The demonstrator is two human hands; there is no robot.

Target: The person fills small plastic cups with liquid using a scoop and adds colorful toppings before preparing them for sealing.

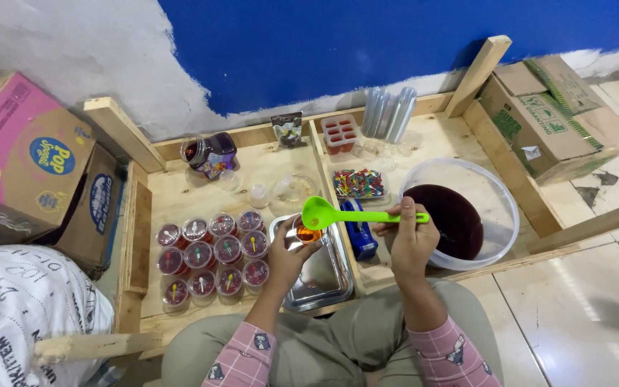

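Here the left hand (pixel 286 252) has its fingers wrapped around a small clear cup (pixel 305 233) with orange-red liquid in it, held just above a metal tray (pixel 324 276). The right hand (pixel 408 236) has its fingers clamped on the handle of a green ladle (pixel 338 213), whose bowl hangs right over the cup. Just beyond the right fingers sits a big clear bowl (pixel 496 193) of dark red liquid. Left of the left fingers stand rows of filled cups (pixel 213 258), each holding red jelly and a small coloured pick. Farther from both hands lie a tub of coloured picks (pixel 358 183) and a stack of empty cups (pixel 388 115).
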